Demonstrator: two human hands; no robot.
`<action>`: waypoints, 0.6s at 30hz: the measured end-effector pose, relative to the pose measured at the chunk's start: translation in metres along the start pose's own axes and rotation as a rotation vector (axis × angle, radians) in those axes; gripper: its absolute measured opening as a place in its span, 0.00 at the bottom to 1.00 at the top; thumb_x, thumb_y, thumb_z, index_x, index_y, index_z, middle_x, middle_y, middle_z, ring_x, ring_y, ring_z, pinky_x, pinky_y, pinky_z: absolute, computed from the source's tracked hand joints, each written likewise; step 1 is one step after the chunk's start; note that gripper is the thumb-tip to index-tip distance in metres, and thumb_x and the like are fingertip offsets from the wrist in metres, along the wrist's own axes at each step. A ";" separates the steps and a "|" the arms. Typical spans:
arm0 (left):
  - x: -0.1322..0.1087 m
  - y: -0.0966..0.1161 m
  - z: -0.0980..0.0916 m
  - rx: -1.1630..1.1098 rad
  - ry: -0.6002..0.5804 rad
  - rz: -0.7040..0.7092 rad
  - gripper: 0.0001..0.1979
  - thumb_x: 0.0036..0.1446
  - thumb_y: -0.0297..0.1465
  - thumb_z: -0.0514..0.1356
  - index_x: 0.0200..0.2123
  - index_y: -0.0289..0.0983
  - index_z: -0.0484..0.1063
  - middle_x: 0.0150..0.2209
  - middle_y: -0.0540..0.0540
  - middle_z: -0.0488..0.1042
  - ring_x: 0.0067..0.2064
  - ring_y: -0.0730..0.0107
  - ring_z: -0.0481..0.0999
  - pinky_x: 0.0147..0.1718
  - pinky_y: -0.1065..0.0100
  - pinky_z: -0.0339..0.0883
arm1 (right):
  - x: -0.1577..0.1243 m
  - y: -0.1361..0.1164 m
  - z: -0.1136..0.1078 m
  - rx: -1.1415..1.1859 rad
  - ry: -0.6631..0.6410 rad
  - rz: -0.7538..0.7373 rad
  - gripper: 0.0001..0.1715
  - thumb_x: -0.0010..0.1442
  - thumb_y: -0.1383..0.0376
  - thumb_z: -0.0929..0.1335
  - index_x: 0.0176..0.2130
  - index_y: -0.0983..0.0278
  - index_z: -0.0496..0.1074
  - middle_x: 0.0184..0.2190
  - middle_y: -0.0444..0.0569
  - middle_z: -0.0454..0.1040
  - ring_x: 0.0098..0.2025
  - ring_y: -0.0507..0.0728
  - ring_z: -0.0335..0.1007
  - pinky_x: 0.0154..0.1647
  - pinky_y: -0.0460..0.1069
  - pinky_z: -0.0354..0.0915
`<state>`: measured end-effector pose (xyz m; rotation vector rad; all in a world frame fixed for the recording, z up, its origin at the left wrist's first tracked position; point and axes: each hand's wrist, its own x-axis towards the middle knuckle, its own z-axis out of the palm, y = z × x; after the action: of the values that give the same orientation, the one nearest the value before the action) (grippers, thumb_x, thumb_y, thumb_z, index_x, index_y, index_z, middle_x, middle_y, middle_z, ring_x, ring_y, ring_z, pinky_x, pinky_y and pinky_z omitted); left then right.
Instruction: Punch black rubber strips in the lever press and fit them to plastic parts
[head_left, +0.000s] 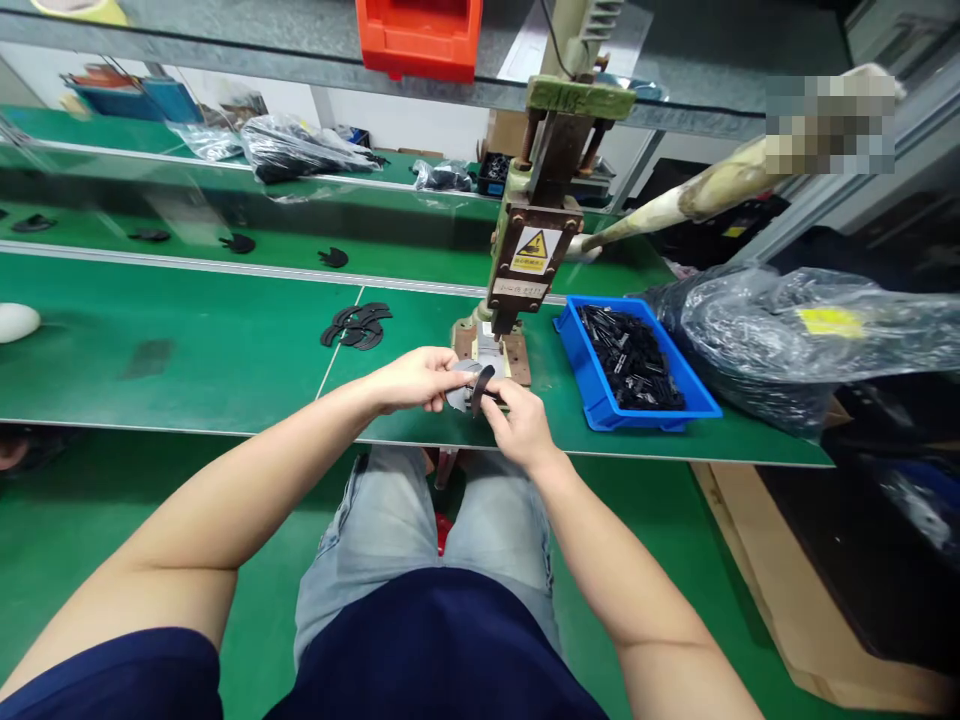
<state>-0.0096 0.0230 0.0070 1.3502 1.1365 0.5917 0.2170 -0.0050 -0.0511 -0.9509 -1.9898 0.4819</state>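
My left hand [415, 379] and my right hand [521, 422] meet at the near edge of the green bench, just in front of a small hand press [534, 250]. Both pinch a thin dark curved plastic piece [480, 386], held over a grey disc at the press base [491, 350]. The fingers of each hand are closed round the piece. A small pile of similar black curved pieces [358, 326] lies on the bench to the left of the press.
A blue tray [600, 395] of small black parts stands right of the press, with a clear bag of black parts [795, 330] beyond it. The press's long lever [705, 190] sticks out rightwards. A conveyor [187, 245] behind carries single black pieces. A red bin [420, 35] sits on the shelf above.
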 end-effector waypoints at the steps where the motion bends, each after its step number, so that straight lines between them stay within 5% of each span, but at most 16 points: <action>1: -0.001 -0.001 0.000 0.039 0.072 0.047 0.24 0.60 0.51 0.73 0.34 0.40 0.67 0.25 0.50 0.73 0.25 0.71 0.73 0.23 0.71 0.64 | 0.001 0.002 -0.002 -0.046 -0.011 -0.044 0.09 0.75 0.59 0.67 0.45 0.59 0.76 0.39 0.50 0.81 0.41 0.59 0.77 0.45 0.54 0.71; 5: -0.006 -0.011 0.009 0.263 0.374 0.356 0.21 0.61 0.48 0.72 0.44 0.40 0.73 0.43 0.45 0.76 0.42 0.65 0.76 0.42 0.65 0.72 | 0.000 0.006 -0.007 -0.168 0.001 -0.138 0.09 0.75 0.61 0.66 0.43 0.60 0.74 0.37 0.51 0.78 0.39 0.59 0.74 0.43 0.54 0.69; 8: -0.006 -0.020 0.014 0.317 0.410 0.373 0.26 0.56 0.48 0.75 0.48 0.39 0.73 0.46 0.44 0.73 0.44 0.64 0.74 0.43 0.64 0.71 | -0.003 0.005 -0.007 -0.235 -0.024 -0.170 0.10 0.76 0.60 0.65 0.44 0.59 0.75 0.37 0.51 0.79 0.39 0.59 0.75 0.43 0.54 0.69; 11: -0.004 -0.025 0.014 0.120 0.316 0.211 0.29 0.55 0.50 0.75 0.48 0.39 0.71 0.41 0.47 0.74 0.38 0.67 0.74 0.35 0.67 0.69 | -0.004 0.002 -0.008 -0.252 -0.038 -0.185 0.10 0.76 0.60 0.65 0.47 0.59 0.77 0.40 0.52 0.81 0.41 0.59 0.76 0.45 0.55 0.71; 15: -0.005 -0.025 0.009 -0.156 -0.016 0.055 0.30 0.54 0.58 0.73 0.38 0.38 0.71 0.29 0.51 0.73 0.28 0.72 0.73 0.26 0.70 0.67 | -0.003 0.002 -0.009 -0.188 -0.025 -0.162 0.09 0.76 0.61 0.66 0.50 0.58 0.77 0.43 0.51 0.82 0.43 0.58 0.78 0.45 0.55 0.73; 18: 0.000 -0.034 -0.002 -0.233 0.008 0.027 0.29 0.52 0.55 0.76 0.34 0.37 0.70 0.26 0.51 0.73 0.24 0.75 0.72 0.22 0.74 0.65 | -0.009 0.007 -0.014 -0.138 -0.002 -0.065 0.17 0.75 0.60 0.68 0.61 0.58 0.74 0.53 0.53 0.81 0.52 0.60 0.79 0.54 0.57 0.76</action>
<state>-0.0207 0.0174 -0.0250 1.1652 1.0231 0.7269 0.2348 -0.0078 -0.0518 -0.9661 -2.0700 0.3133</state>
